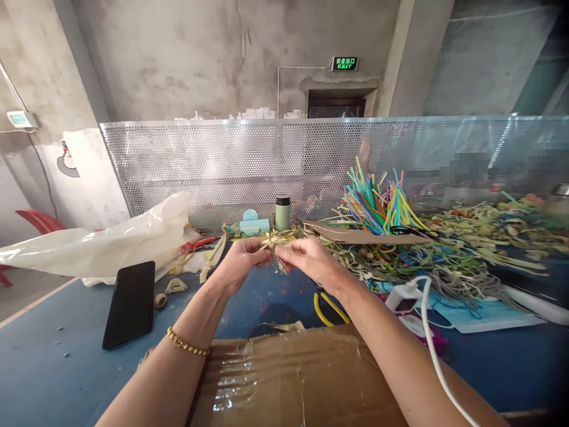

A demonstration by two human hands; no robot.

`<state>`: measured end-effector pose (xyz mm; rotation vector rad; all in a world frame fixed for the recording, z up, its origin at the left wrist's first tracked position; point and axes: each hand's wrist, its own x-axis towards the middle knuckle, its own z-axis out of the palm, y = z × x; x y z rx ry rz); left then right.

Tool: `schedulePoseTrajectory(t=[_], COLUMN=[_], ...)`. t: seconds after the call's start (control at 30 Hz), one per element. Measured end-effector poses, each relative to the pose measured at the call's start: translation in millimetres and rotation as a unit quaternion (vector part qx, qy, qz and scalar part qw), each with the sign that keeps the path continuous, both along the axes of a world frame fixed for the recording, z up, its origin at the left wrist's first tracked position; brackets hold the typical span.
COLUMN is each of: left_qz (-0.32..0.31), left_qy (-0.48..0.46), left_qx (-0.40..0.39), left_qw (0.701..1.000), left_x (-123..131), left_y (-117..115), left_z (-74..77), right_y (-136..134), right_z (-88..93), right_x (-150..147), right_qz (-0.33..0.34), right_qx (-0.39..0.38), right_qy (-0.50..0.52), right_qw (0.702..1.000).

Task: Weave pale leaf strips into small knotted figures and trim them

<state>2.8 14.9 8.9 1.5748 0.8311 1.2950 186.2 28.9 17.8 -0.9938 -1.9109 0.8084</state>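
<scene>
Between my fingers, over the middle of the blue table, is a small bundle of dry straw-like strips (pixel 276 239). My left hand (pixel 249 256) pinches its left side, with thumb and fingers pressed together. On the other side my right hand (pixel 302 254) grips it in a similar pinch. Loose strip ends poke out above and below the fingertips. The part of the bundle under the fingers is hidden. A green bottle with a black lid (pixel 283 213) stands just behind it, and a light blue cylinder (pixel 255 226) lies to the left of the bottle.
A flattened cardboard box (pixel 293 379) lies under my forearms. To the left are a black phone (pixel 130 303) and a plastic bag (pixel 146 240). Colourful sticks (pixel 377 204), heaped strips (pixel 480 231), a white cable (pixel 429 332) and a blue mask (pixel 486 314) occupy the right. Perforated metal panels (pixel 222 160) border the back.
</scene>
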Motion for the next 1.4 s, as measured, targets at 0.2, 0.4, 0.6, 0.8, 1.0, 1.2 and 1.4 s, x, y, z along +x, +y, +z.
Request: schedulePoseTrajectory(t=[0.2,0.4,0.6,0.8,1.0,1.2,1.4], left_qz=[-0.020,0.013,-0.034,0.013,0.042,0.085,0.068], left_qy=[-0.008,-0.032,-0.016,0.058,0.100,0.083,0.068], left_qx=[-0.001,-0.004,-0.005,0.004,0.020,0.016,0.010], left_qw=[1.000,0.999,0.999,0.998,0.994,0.993,0.995], left_x=[3,3,-2,-7,-6,-7,-6], left_y=[-1,1,-2,-3,0,3,2], left_z=[-1.1,-3.2,1.5,3.2,0.1,-1.4,-1.8], right_y=[-2,-3,1,1,1,8,0], right_z=[-6.4,-4.0,2.6,4.8,6.6,7.5,2.7], right_x=[-9,-7,4,7,12,15,-2], right_qz=[0.008,0.037,0.107,0.062,-0.004,-0.098,-0.024], right_qx=[0.038,0.045,0.024,0.046,0.095,0.135,0.093], right_qy=[0.001,-0.021,-0.036,-0.063,-0.153,-0.161,-0.060], right_qw=[0.999,0.998,0.993,0.995,0.984,0.973,0.994])
